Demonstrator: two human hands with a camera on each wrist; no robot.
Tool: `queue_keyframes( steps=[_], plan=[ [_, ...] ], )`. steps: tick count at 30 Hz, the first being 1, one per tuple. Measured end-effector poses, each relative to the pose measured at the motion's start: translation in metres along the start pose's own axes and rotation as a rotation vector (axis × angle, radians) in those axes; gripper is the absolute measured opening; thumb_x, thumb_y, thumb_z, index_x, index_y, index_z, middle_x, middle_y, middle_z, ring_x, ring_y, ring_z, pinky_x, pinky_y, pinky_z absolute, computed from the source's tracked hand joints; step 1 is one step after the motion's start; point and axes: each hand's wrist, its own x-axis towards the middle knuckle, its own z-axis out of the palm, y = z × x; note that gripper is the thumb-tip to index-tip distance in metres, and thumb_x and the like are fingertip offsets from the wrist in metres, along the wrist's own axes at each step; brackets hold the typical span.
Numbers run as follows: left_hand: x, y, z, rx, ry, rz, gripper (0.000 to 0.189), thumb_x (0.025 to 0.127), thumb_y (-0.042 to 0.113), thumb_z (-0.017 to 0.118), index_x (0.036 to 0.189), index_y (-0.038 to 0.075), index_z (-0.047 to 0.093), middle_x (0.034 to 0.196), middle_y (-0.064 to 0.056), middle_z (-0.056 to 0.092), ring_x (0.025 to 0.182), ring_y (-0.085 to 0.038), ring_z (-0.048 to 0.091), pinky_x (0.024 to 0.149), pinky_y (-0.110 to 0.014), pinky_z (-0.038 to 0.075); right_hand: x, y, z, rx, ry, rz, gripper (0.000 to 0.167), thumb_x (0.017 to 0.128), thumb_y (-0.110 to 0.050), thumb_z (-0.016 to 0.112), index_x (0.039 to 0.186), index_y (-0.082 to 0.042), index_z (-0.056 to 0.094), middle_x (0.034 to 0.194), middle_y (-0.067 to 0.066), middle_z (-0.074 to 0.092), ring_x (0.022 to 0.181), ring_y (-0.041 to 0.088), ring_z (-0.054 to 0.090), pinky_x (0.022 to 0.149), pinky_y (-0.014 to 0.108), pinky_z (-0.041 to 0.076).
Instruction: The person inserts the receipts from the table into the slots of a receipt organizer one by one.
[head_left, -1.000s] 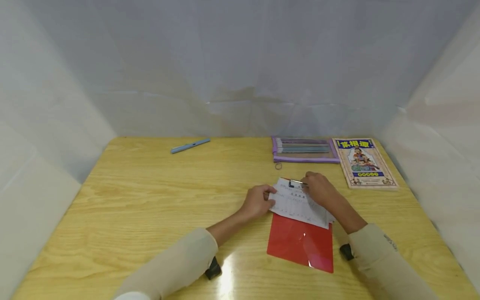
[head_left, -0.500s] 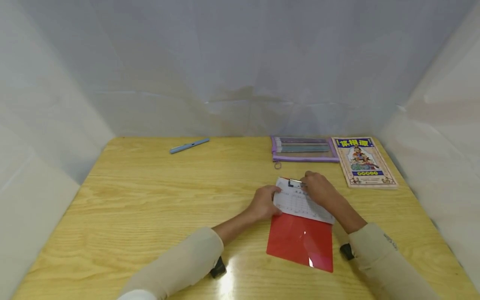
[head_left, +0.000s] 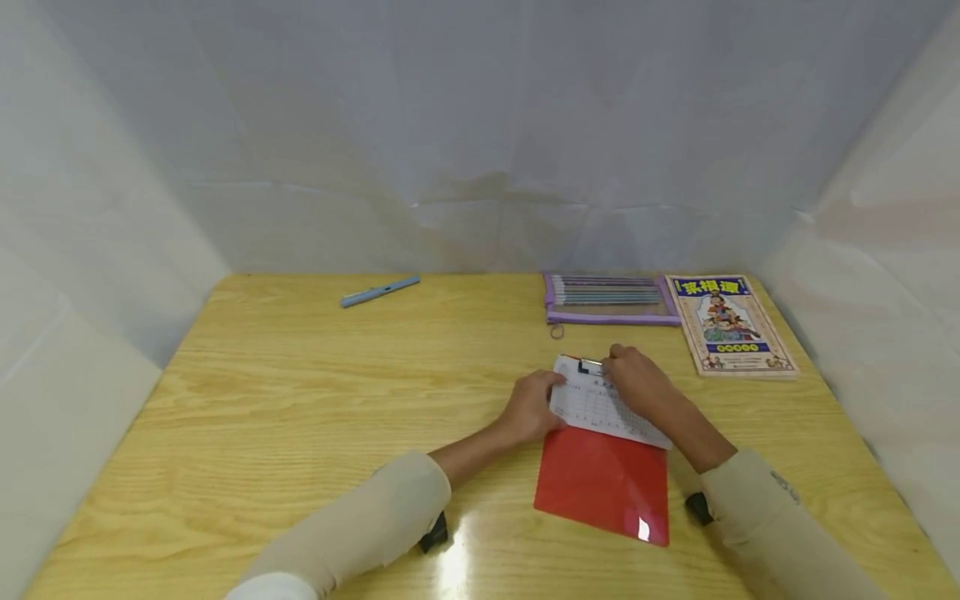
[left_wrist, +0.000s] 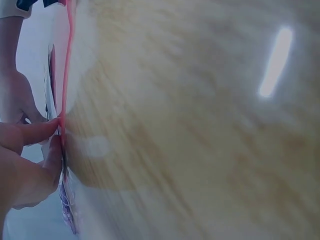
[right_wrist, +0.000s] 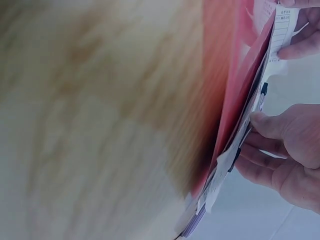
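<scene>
A red clipboard [head_left: 602, 482] lies on the table, right of the middle, with a white printed sheet [head_left: 592, 407] across its upper half. My left hand [head_left: 531, 406] pinches the sheet's left edge between thumb and fingers; in the left wrist view the fingertips [left_wrist: 56, 124] also meet the red edge of the board. At the top of the board, my right hand [head_left: 637, 379] grips the metal clip [head_left: 589, 367]. The right wrist view shows the right thumb [right_wrist: 265, 124] on the clip, with the other fingers on its far side. That hand covers the sheet's upper right part.
Behind the clipboard lies a purple-edged mesh pencil case [head_left: 611, 319] with several pencils and a ring [head_left: 557, 332] at its corner. An illustrated book [head_left: 731, 325] is on its right. A blue pen [head_left: 380, 292] lies at the back left. Pale sheeting [head_left: 480, 142] encloses the table's sides and back.
The sheet's left end has shifted right and its lower edge now lines up better with the board. My left hand has moved slightly right with it. The right hand stays at the clip.
</scene>
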Motion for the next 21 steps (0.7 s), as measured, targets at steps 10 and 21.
queue_keyframes(
  steps=[10,21],
  plan=[
    [0.0031,0.0003,-0.0001,0.004,0.000,0.000,0.059,0.065,-0.003,0.080,0.121,-0.005,0.058,0.125,-0.020,0.060,0.120,-0.029,0.054,0.105,-0.036,0.042,0.0011,0.0018,-0.0015,-0.022,-0.013,-0.022,0.010,0.084,0.007,0.060,0.085,0.004,0.069,0.078,0.013,0.056,0.069,0.023,0.057,0.058,0.030,0.049],
    [0.0053,-0.0011,-0.0004,0.012,-0.018,-0.005,0.060,0.068,0.001,0.080,0.123,-0.004,0.057,0.128,-0.019,0.058,0.123,-0.030,0.052,0.108,-0.037,0.039,0.0020,0.0038,-0.0034,-0.006,-0.038,-0.020,0.013,0.085,0.008,0.057,0.087,0.003,0.070,0.079,0.012,0.057,0.070,0.023,0.059,0.059,0.030,0.049]
  ],
)
